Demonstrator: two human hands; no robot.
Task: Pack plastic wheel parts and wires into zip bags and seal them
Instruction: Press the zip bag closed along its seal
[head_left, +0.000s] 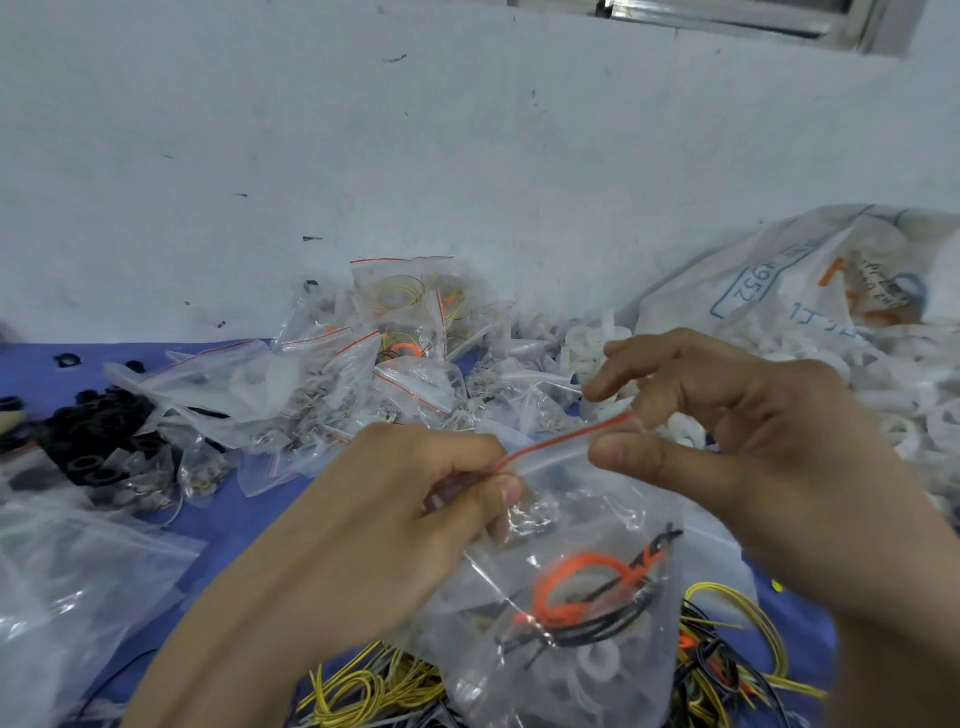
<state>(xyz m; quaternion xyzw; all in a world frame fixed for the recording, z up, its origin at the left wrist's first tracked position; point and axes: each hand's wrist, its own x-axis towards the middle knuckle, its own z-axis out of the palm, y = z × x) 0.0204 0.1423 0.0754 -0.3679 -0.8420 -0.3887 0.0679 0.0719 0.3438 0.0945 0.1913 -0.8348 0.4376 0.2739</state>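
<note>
Clear thin plastic, so this bag (519, 582) is going to be floppy and a bit slippery. It's held up just above the desk (244, 519), hanging from its red zip strip (561, 439). The left hand (395, 519) pinches the strip's left end between thumb and curled fingers, and the right hand (753, 426) pinches the right end between thumb and fingertips.

Inside you can see orange and black wires (582, 587) and a white wheel (597, 662) sunk to the bottom. It looks light overall, since the bag sags only a little. The wires look springy, so I'd guess they want to pop up toward the mouth. The wheel looks hard and not fragile.

The strip is the place to hold, as it's the only stiff part. Grab the film lower down and it would probably just crumple or slide. I can't tell if the zip is fully pressed shut between the hands.

Finished bags (395, 353) sit piled at the back, with loose yellow wires (363, 691) in front.
</note>
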